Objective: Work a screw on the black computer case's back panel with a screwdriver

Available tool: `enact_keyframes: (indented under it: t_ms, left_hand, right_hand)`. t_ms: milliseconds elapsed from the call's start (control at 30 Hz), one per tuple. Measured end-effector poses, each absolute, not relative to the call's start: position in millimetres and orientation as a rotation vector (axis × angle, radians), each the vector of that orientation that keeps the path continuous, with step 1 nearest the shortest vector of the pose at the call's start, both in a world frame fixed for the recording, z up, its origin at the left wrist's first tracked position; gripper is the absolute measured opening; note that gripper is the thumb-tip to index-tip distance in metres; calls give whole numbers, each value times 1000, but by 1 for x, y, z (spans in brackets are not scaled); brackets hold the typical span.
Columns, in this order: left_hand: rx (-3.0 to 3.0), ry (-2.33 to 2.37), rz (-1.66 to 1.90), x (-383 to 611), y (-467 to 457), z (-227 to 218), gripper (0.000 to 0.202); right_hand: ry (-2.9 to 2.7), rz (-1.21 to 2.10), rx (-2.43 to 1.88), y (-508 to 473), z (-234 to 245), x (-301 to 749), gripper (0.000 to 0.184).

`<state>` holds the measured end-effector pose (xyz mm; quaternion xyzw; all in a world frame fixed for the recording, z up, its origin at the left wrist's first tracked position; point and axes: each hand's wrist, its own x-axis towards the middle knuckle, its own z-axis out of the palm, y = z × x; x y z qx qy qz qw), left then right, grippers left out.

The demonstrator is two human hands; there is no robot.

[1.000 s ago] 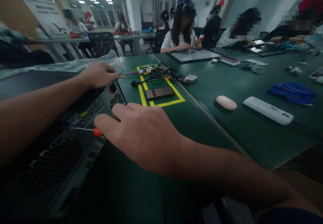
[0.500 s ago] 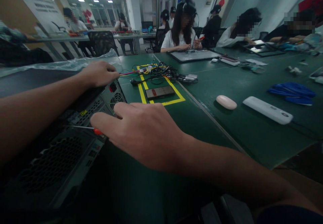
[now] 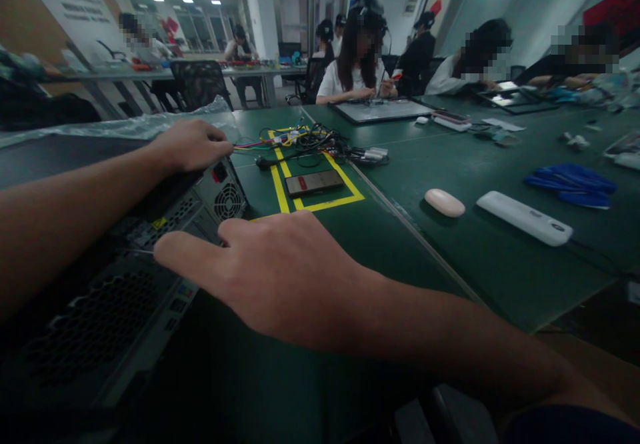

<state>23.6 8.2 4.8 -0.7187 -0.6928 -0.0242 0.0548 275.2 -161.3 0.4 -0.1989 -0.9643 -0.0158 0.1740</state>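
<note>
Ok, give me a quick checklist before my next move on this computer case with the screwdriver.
1. Left hand steadying the top of the computer case: ok.
2. Right hand at the case's rear panel: ok.
3. Screwdriver grip: cannot tell, only a thin bit of shaft shows past the thumb; the handle is hidden.
4. Tip seated in a screw: cannot tell, too dark.
5. Loose cables apart from the case's fan grille: ok.
6. Phone inside the yellow taped box, away from both hands: ok.
</note>
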Motion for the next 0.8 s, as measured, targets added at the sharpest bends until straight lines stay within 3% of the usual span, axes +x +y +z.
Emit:
enact_keyframes:
  t_ms: [100,433,667,800]
  left_hand:
    - [-2178,-2121,-46,24,7,5,69]
    - [-2166,-2098,14,23,8,5,71]
    - [-2180,-2095,-13,22,10,6,72]
    - [-2184,-2095,-28,21,11,5,72]
  right_hand:
    - [-2761,-5,-591,-161,0,274,48]
    - [-2756,148,-658,-151,-13,262,33]
    - [-2785,475,-711,-141,-9,261,43]
    - [-2804,449,-671,-145,-7,261,38]
